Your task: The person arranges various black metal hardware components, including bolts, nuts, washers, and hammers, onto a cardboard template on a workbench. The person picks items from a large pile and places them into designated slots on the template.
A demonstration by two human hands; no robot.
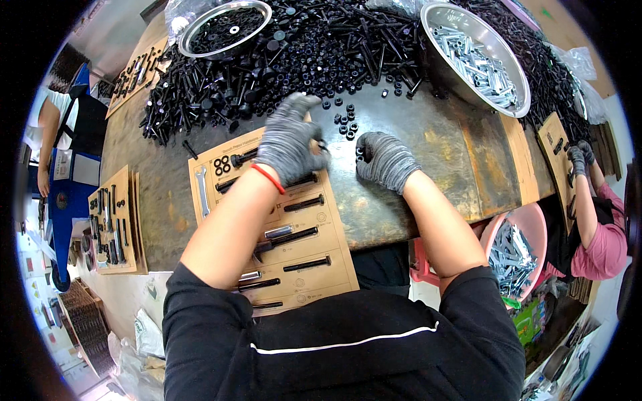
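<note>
My left hand (289, 137), in a grey knit glove with a red band at the wrist, rests fingers spread on the top right corner of a brown cardboard sheet (334, 257); I cannot tell what it holds. The sheet carries black bolts (304, 203), a flat wrench (202, 190) and black washers (222, 163) in printed places. My right hand (386, 160), also gloved, is curled on the dark worktable (428, 147) just right of the sheet, with small black nuts at its fingertips. A few loose black nuts (346, 122) lie just beyond both hands.
A big heap of black bolts and nuts (294, 60) covers the far table. Two metal bowls stand there: one with black parts (224, 28), one with silver sleeves (478, 57). Another person's gloved hand (579, 158) works at the right. More filled cardboard sheets (114, 220) lie left. A pink basin (511, 250) holds silver parts.
</note>
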